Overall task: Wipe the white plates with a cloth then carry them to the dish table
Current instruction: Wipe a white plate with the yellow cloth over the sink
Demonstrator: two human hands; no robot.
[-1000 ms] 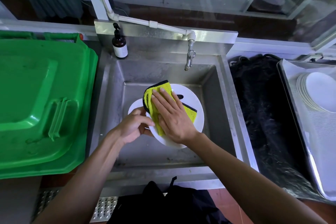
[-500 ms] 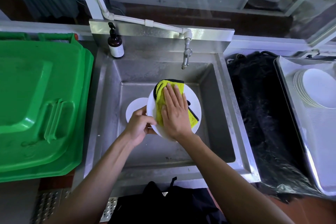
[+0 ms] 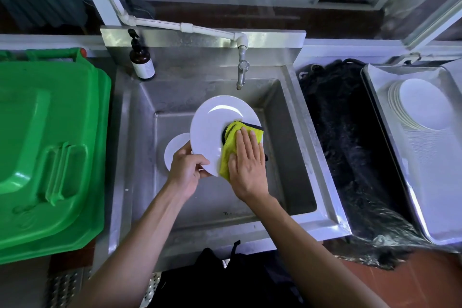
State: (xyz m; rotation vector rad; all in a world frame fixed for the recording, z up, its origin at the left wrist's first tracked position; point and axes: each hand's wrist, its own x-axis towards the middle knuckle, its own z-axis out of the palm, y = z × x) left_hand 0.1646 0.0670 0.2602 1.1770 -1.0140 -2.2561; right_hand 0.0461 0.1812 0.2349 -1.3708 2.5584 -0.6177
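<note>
Green bin lid (image 3: pixel 47 152): lies at the far left, beside the sink; no part in the job.
Soap bottle (image 3: pixel 142 60): stands upright on the sink's back ledge, left of the tap (image 3: pixel 242 67).
Sink (image 3: pixel 297 157): steel basin; both hands work over it.
Second plate (image 3: pixel 175 150): white, lying low in the basin, mostly hidden behind the held one; likely next for wiping.
Left hand (image 3: pixel 186 172): fingers curled round the lower left rim of the held plate, thumb on its face.
Held plate (image 3: pixel 212 130): white, tilted up over the basin. It looks rigid, glossy and breakable, probably slick if wet, so the rim is the sensible place to grip, with fingers under and thumb over.
Cloth (image 3: pixel 233 145): yellow with a dark edge, soft and bunched, pressed on the plate's lower right.
Right hand (image 3: pixel 247 167): fingers straight and flat on the cloth, pressing rather than gripping.
Black bag (image 3: pixel 350 157): dark crinkled mass between sink and tray.
Tray (image 3: pixel 430 182): steel surface at the right, probably the dish table.
Stacked plates (image 3: pixel 420 105): white pile on the tray's far end.
</note>
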